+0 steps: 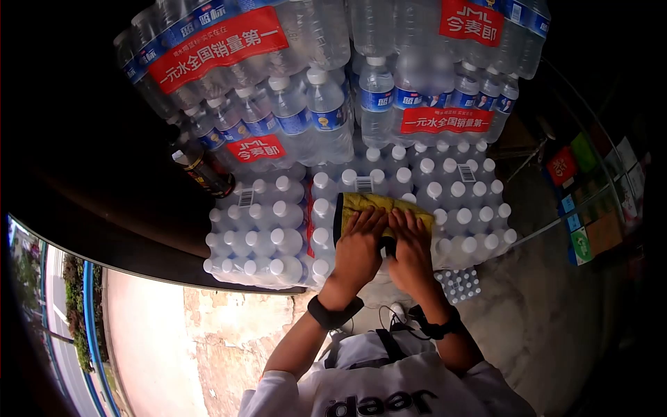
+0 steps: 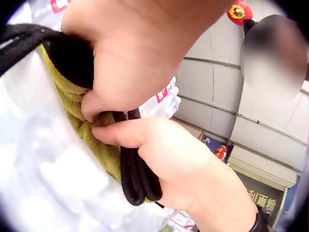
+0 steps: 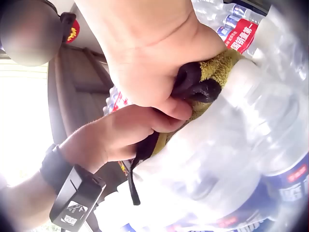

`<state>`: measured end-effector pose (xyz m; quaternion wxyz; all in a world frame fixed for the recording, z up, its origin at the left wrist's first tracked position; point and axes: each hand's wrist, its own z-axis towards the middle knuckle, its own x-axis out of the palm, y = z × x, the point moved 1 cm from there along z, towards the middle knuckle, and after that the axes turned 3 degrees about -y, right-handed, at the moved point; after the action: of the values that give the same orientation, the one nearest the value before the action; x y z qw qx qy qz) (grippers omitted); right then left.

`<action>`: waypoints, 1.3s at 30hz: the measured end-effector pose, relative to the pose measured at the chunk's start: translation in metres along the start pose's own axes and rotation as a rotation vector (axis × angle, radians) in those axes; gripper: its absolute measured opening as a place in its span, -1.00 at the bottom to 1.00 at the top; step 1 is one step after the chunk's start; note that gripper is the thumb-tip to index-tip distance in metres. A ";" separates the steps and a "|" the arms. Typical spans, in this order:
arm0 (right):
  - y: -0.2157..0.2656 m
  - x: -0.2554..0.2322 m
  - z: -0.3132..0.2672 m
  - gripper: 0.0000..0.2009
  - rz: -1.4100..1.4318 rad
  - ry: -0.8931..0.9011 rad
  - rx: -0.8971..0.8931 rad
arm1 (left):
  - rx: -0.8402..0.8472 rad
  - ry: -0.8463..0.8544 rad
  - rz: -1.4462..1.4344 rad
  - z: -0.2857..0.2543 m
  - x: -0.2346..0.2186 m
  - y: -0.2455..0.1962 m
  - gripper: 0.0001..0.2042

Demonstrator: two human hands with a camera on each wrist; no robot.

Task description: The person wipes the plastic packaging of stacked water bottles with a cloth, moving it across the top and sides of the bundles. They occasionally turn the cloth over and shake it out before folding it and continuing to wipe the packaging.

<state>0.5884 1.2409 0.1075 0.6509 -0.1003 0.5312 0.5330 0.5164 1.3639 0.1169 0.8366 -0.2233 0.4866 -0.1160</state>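
A folded yellow-green towel (image 1: 354, 205) with black edging lies on white-capped water bottles (image 1: 278, 236) packed in clear film. My left hand (image 1: 358, 256) and right hand (image 1: 411, 257) hold it side by side, fingers laid over its top and thumbs at the near edge. In the left wrist view both thumbs meet at the towel's fuzzy inner face (image 2: 67, 96), beside its looped black border (image 2: 137, 179). The right wrist view has the right hand (image 3: 154, 58) gripping a rolled black edge (image 3: 193, 84), with the left hand (image 3: 111, 135) just below.
More shrink-wrapped water packs with red labels (image 1: 219, 52) are stacked behind. A dark bottle (image 1: 201, 170) stands at the left of the packs. Coloured boxes (image 1: 580, 167) sit on the right, and a small bottle pack (image 1: 460, 285) is on the floor.
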 end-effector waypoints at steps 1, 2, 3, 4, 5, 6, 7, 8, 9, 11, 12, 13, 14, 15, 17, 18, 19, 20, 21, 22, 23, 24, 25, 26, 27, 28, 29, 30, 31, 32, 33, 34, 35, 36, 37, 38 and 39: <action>0.009 0.015 0.011 -0.30 0.052 -0.006 -0.019 | -0.025 -0.019 0.023 -0.001 -0.009 0.014 -0.49; 0.022 0.025 0.015 -0.30 0.135 0.045 -0.063 | -0.068 -0.053 0.031 -0.010 -0.024 0.025 -0.47; 0.035 0.025 0.019 -0.29 0.214 0.092 -0.101 | -0.150 -0.041 -0.002 -0.026 -0.038 0.030 -0.44; 0.040 0.026 0.013 -0.29 0.217 0.116 -0.179 | -0.162 -0.059 0.040 -0.045 -0.042 0.030 -0.43; 0.044 0.026 0.002 -0.28 0.217 0.137 -0.253 | -0.171 -0.075 0.082 -0.065 -0.043 0.028 -0.42; 0.046 0.015 -0.009 -0.29 0.288 0.172 -0.250 | -0.180 -0.081 0.158 -0.078 -0.038 0.013 -0.42; 0.042 0.006 -0.022 -0.30 0.335 0.196 -0.216 | -0.188 -0.096 0.232 -0.085 -0.029 -0.006 -0.42; 0.035 -0.009 -0.033 -0.25 0.329 0.235 -0.154 | -0.163 -0.083 0.226 -0.084 -0.022 -0.022 -0.44; 0.025 -0.022 -0.041 -0.20 0.318 0.278 -0.099 | -0.102 -0.053 0.209 -0.079 -0.015 -0.032 -0.45; 0.000 -0.037 -0.045 -0.20 0.225 0.243 -0.054 | -0.010 -0.032 0.155 -0.061 0.005 -0.038 -0.45; -0.004 -0.037 -0.038 -0.26 0.186 0.172 -0.052 | -0.004 -0.021 0.115 -0.049 0.010 -0.032 -0.45; -0.003 -0.030 -0.025 -0.26 0.163 0.133 -0.005 | 0.013 -0.012 0.077 -0.030 0.011 -0.023 -0.46; -0.002 -0.012 -0.012 -0.26 0.147 0.058 0.000 | -0.007 -0.025 0.031 -0.015 0.005 -0.015 -0.45; 0.002 0.007 -0.001 -0.26 0.132 -0.016 0.010 | -0.033 -0.003 0.036 -0.006 -0.003 -0.002 -0.44; 0.020 0.030 0.020 -0.29 0.178 -0.035 -0.044 | -0.117 0.002 0.093 -0.009 -0.022 0.020 -0.47; 0.029 0.034 0.024 -0.31 0.204 -0.033 -0.117 | -0.158 -0.028 0.086 -0.021 -0.029 0.029 -0.46; 0.039 0.028 0.022 -0.33 0.262 0.035 -0.158 | -0.194 -0.057 0.079 -0.039 -0.032 0.031 -0.44; 0.040 0.024 0.013 -0.33 0.281 0.077 -0.213 | -0.204 -0.089 0.146 -0.055 -0.031 0.022 -0.41; 0.038 0.021 0.001 -0.32 0.295 0.118 -0.271 | -0.203 -0.089 0.224 -0.072 -0.028 0.008 -0.38; 0.034 0.009 -0.013 -0.31 0.304 0.160 -0.246 | -0.202 -0.063 0.246 -0.085 -0.022 -0.005 -0.37; 0.029 -0.007 -0.028 -0.30 0.308 0.207 -0.225 | -0.178 -0.033 0.251 -0.087 -0.019 -0.020 -0.38; 0.022 -0.021 -0.039 -0.29 0.314 0.199 -0.161 | -0.117 -0.012 0.224 -0.084 -0.011 -0.032 -0.39; 0.012 -0.032 -0.046 -0.27 0.317 0.195 -0.108 | -0.062 -0.003 0.199 -0.078 -0.003 -0.041 -0.39; 0.001 -0.034 -0.050 -0.27 0.249 0.162 -0.063 | -0.021 -0.011 0.126 -0.066 0.008 -0.040 -0.39; -0.003 -0.038 -0.046 -0.27 0.206 0.098 -0.043 | 0.024 -0.013 0.052 -0.052 0.017 -0.035 -0.38; -0.005 -0.032 -0.038 -0.28 0.171 0.036 -0.014 | 0.048 -0.026 0.044 -0.037 0.021 -0.029 -0.39; -0.005 -0.023 -0.028 -0.28 0.141 -0.024 0.014 | 0.049 0.029 0.027 -0.023 0.018 -0.021 -0.38; 0.000 -0.016 -0.014 -0.28 0.124 -0.042 0.018 | 0.035 0.032 -0.019 -0.012 0.011 -0.013 -0.39; 0.002 -0.001 -0.007 -0.27 0.117 -0.061 0.014 | 0.013 0.043 -0.060 -0.008 0.003 -0.005 -0.39; 0.005 0.019 -0.002 -0.26 0.117 -0.064 -0.030 | -0.041 0.015 -0.008 -0.011 -0.005 0.001 -0.43; 0.011 0.033 0.006 -0.25 0.116 -0.074 -0.076 | -0.087 -0.019 0.042 -0.018 -0.013 0.010 -0.41; 0.027 0.031 0.015 -0.25 0.162 -0.029 -0.108 | -0.129 -0.051 0.050 -0.027 -0.021 0.018 -0.40; 0.042 0.026 0.018 -0.29 0.249 0.034 -0.120 | -0.168 -0.080 0.056 -0.041 -0.027 0.023 -0.38; 0.046 0.030 0.015 -0.32 0.252 0.040 -0.183 | -0.182 -0.097 0.093 -0.056 -0.031 0.027 -0.36; 0.049 0.034 0.008 -0.35 0.254 0.049 -0.245 | -0.229 -0.086 0.113 -0.068 -0.037 0.021 -0.38; 0.049 0.030 0.001 -0.39 0.229 0.084 -0.298 | -0.224 -0.080 0.130 -0.080 -0.039 0.015 -0.38; 0.048 0.020 -0.008 -0.38 0.247 0.122 -0.308 | -0.217 -0.079 0.147 -0.089 -0.040 0.010 -0.39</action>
<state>0.5426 1.2673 0.1093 0.5242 -0.1650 0.4901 0.6765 0.4193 1.3655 0.1047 0.8323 -0.2804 0.4781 0.0076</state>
